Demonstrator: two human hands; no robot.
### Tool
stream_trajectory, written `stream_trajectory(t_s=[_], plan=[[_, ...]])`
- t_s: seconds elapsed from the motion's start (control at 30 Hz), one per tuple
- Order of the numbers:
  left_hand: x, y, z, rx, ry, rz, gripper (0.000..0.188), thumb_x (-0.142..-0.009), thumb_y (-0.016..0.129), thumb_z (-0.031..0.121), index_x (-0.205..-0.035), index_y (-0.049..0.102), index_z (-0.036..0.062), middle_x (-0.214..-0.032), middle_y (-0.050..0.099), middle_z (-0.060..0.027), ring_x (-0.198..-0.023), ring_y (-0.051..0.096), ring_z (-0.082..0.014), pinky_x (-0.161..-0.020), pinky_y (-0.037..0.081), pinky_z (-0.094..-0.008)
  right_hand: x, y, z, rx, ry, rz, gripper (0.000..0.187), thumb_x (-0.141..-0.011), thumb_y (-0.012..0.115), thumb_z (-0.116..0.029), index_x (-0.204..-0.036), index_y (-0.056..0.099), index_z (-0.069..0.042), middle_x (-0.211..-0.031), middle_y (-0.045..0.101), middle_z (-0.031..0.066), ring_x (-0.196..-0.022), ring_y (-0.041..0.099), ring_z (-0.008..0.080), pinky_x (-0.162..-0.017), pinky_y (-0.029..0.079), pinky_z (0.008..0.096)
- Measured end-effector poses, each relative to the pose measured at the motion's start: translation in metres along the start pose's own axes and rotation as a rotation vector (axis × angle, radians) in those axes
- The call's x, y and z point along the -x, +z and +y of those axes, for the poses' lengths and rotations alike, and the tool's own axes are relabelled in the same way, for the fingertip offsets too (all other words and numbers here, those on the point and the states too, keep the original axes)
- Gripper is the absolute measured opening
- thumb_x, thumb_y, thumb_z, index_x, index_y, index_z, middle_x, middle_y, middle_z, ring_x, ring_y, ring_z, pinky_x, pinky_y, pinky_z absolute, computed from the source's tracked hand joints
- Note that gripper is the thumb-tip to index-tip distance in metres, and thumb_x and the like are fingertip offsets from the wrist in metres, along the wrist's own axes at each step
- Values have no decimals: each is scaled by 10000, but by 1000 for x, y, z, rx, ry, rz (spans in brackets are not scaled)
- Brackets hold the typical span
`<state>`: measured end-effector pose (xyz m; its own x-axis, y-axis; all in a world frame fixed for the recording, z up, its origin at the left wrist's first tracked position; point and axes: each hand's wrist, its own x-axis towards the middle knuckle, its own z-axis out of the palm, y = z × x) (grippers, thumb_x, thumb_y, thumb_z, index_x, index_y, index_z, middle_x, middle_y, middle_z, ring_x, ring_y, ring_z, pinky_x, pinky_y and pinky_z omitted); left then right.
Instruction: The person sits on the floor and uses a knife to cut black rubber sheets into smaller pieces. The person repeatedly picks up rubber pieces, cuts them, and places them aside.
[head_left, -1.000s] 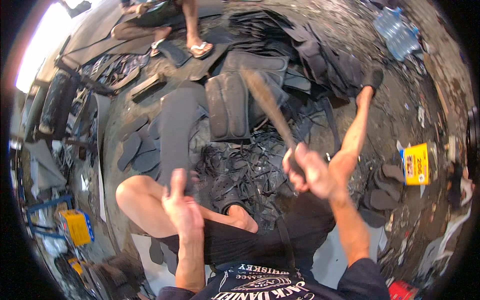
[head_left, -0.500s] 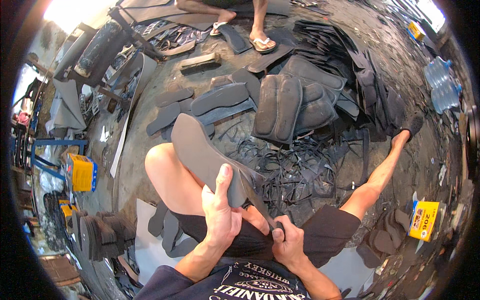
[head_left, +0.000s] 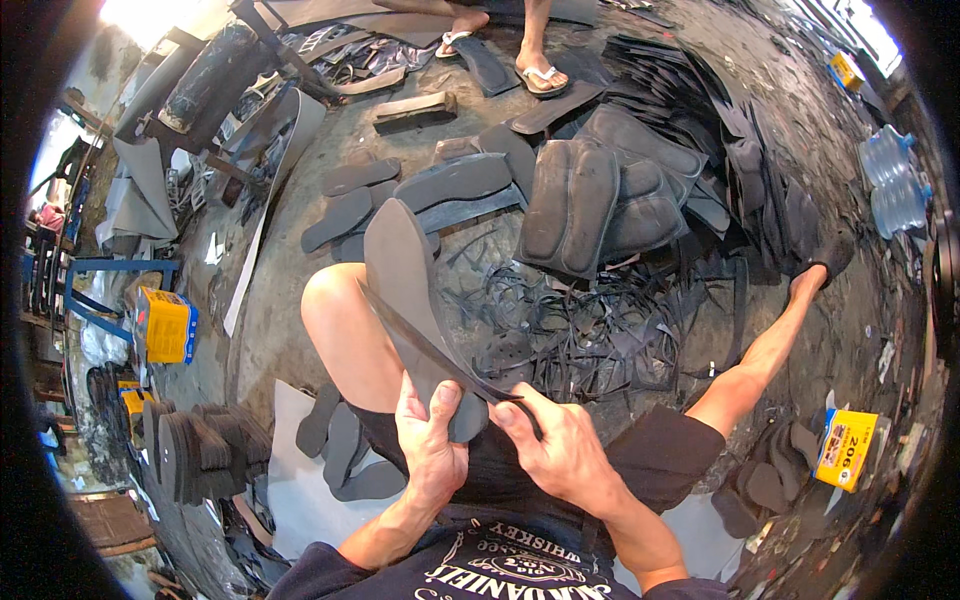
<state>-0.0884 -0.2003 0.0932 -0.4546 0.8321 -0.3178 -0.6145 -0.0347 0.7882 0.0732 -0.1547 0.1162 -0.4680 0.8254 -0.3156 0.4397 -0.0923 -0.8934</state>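
Note:
My left hand (head_left: 432, 445) is closed around the heel end of a grey shoe sole (head_left: 402, 250), its thumb lying along the near face. The sole stands tilted up in front of my bent knee. A thin dark rubber strip (head_left: 430, 355) runs along the sole, apart from it at its far end and curving down to the right. My right hand (head_left: 560, 445) is closed on the strip's near end, thumb and forefinger beside it. Whether anything else sits inside my right palm is hidden.
Cut soles (head_left: 455, 180) and moulded black sheets (head_left: 565, 205) lie ahead, with tangled offcut strips (head_left: 600, 330) nearer. Stacked soles (head_left: 200, 450) stand left. Yellow boxes (head_left: 165, 325) flank me. Another person's sandalled feet (head_left: 540, 75) are at the far side.
My right hand has moved up and left, closer to my left hand, and now grips the strip's end. The sole has turned more upright, and the strip stands away from its far end.

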Motion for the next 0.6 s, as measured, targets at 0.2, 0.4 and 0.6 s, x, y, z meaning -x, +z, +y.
stream_trajectory(t_s=[0.2,0.4,0.6], plan=[[4,-1,-2,-76,-5,4,499,-1101,675,245,-1517,501,31,-1162,711,-50,-1005,703,-139,-867,600,-320,-24,7,0,-66,-39,26,581,-1099,576,-532,-1197,688,30,-823,703,330,-853,721,515,-735,552,560],[-8,0,1,596,-592,-236,646,-1131,529,390,-1633,400,4,-765,463,28,-598,406,-94,-603,344,-283,-26,-17,47,-662,-64,123,543,-1098,608,-562,-1250,715,-52,-866,711,16,-701,586,69,-632,490,288],[20,-7,-89,681,-1288,-591,551,-1114,501,423,-1367,611,-53,-708,484,-4,-563,419,-115,-598,374,-283,-6,-27,97,-888,316,498,675,-926,890,-380,-1385,614,31,-996,714,46,-633,566,88,-540,464,268]])
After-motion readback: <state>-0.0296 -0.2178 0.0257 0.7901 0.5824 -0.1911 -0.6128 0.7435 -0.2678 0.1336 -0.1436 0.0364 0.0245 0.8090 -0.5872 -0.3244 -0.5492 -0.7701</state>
